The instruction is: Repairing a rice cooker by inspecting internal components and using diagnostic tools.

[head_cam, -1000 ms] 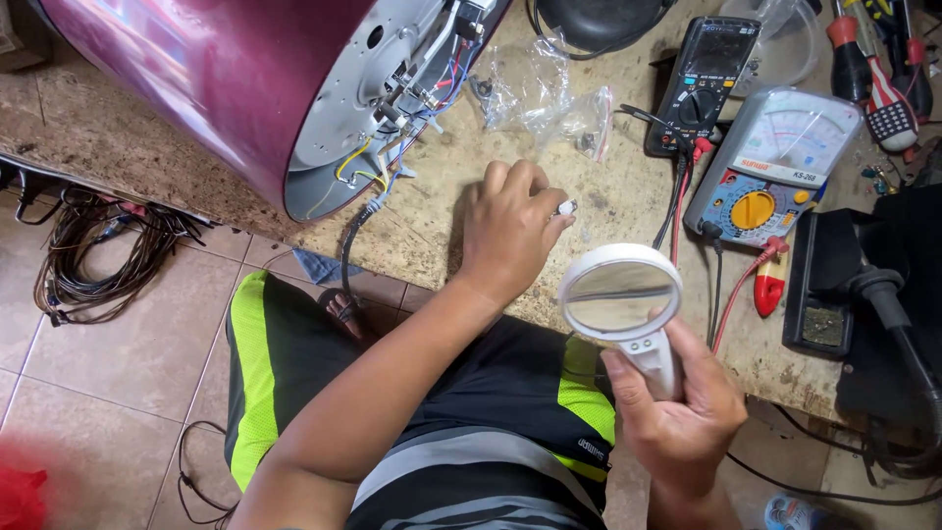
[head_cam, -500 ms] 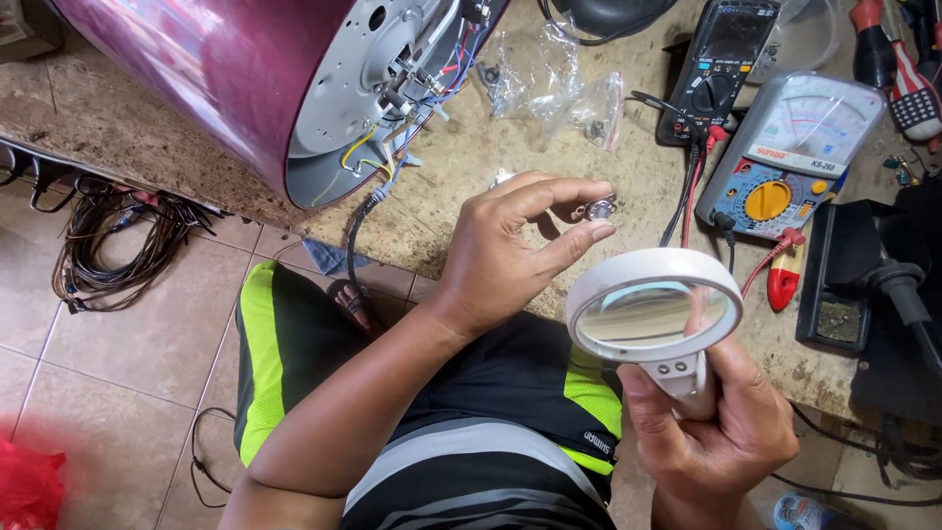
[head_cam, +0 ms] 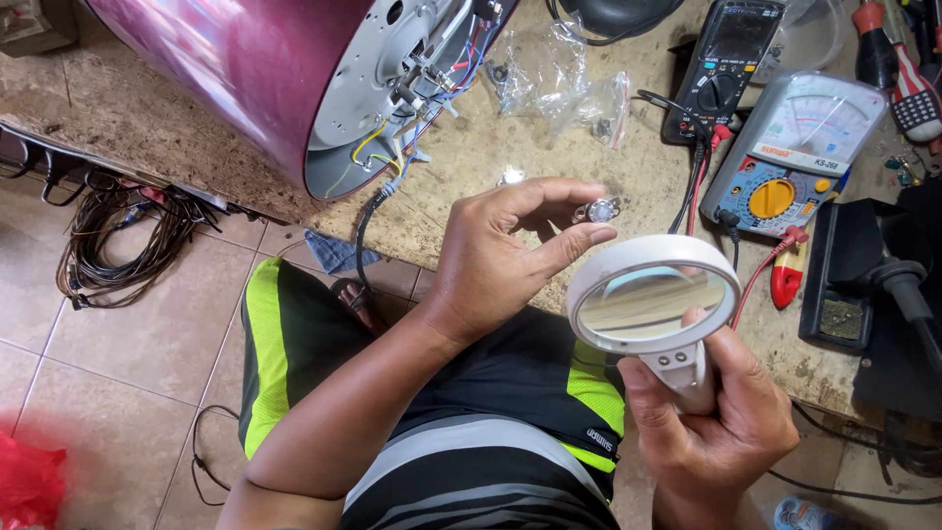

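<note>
My left hand (head_cam: pixel 505 257) is raised above the stone workbench (head_cam: pixel 471 162) and pinches a small round metal part (head_cam: pixel 597 210) between thumb and fingertips. My right hand (head_cam: pixel 708 412) grips the handle of a white magnifying glass (head_cam: pixel 653 306), whose round lens sits just below and to the right of the part. Behind them, a purple round appliance (head_cam: pixel 294 79) lies on its side, its open grey base with coloured wires facing me.
A black digital multimeter (head_cam: pixel 724 64) and a grey analogue meter (head_cam: pixel 790 157) with red and black leads lie at the back right. Clear plastic bags (head_cam: pixel 564 74) hold small parts. Screwdrivers (head_cam: pixel 898 69) and a black tool (head_cam: pixel 883 280) are on the right. Coiled cables (head_cam: pixel 108 240) lie on the tiled floor.
My left hand has lifted the small metal part off the bench and turned palm toward me. The magnifying glass has risen slightly closer to the part.
</note>
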